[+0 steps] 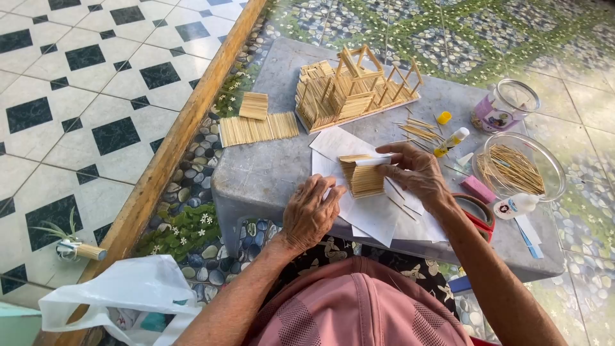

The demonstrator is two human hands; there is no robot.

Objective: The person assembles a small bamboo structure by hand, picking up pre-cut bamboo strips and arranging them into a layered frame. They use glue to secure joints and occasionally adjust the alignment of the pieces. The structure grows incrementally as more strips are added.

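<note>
Both hands worked at the near middle of the grey surface [256, 173]; the left hand [312, 214] lay palm down with fingers loosely spread on a white paper sheet [375, 218], holding nothing, just left of a small panel of glued sticks [362, 176]; the right hand [413, 170] curved over that panel from the right, its fingertips pinching the panel's far edge together with a slip of white paper; the panel rested on the sheet between the two hands. Farther off stood a stick-built house frame [349, 86]; left of it lay two flat stick mats [256, 122]. Loose sticks [419, 131] were scattered right of the frame, near a small glue bottle [451, 141] with its yellow cap [444, 117] off beside it. At the right edge sat a clear bowl of sticks [519, 170], a glass jar [506, 106], and a second white bottle [516, 205]. A white plastic bag [122, 295] lay on the tiled floor at near left.
</note>
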